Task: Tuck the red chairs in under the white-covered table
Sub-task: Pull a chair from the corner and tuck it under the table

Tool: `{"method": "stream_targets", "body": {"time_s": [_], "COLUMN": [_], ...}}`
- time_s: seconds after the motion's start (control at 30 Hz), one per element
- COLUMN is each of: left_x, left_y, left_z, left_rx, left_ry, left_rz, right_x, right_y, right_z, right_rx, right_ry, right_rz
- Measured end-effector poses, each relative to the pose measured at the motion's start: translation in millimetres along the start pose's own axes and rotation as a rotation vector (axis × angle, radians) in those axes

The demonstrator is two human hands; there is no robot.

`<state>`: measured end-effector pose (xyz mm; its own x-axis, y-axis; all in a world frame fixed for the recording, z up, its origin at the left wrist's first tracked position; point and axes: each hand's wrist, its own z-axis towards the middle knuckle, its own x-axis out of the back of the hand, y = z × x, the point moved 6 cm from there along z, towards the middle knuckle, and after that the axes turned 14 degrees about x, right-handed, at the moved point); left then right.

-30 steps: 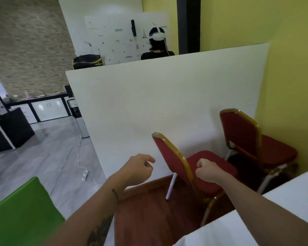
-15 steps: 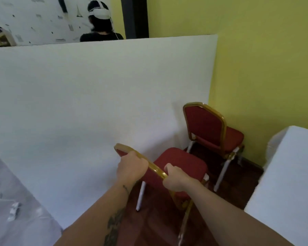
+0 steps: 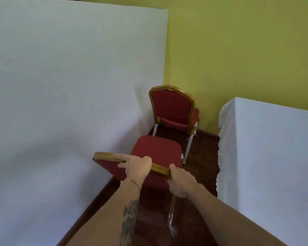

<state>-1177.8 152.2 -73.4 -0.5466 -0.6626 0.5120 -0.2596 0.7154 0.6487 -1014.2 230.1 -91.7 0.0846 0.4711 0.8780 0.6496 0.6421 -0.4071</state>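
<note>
Our left hand and right hand clasp the near chair; swinging toward the table, its legs could snag the cloth.

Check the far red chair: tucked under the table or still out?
Still out. The far red chair stands in the corner, clear of the white-covered table, dark floor between them.

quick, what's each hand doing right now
Left hand: closed on the gold-framed top rail of the near red padded chair.
Right hand: closed on the same rail's right corner.
</note>
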Motion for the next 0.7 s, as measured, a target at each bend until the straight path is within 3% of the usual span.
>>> {"method": "stream_targets", "body": {"time_s": [0.33,0.7], "left_x": [2.3,-10.6], "left_y": [-11.1,-9.9], "left_z": [-0.2,-20.8], "left_rx": [-0.043,-0.199], "left_ry": [-0.037,-0.229], "left_rz": [0.087,0.231], "right_x": [-9.1,-15.4], "right_y": [-9.4,-8.6], "right_z": [-24.3,-70.8], "right_rx": [0.111,-0.008], "right_ry": [0.019,0.079], "right_rz": [-0.175,-0.183]}}
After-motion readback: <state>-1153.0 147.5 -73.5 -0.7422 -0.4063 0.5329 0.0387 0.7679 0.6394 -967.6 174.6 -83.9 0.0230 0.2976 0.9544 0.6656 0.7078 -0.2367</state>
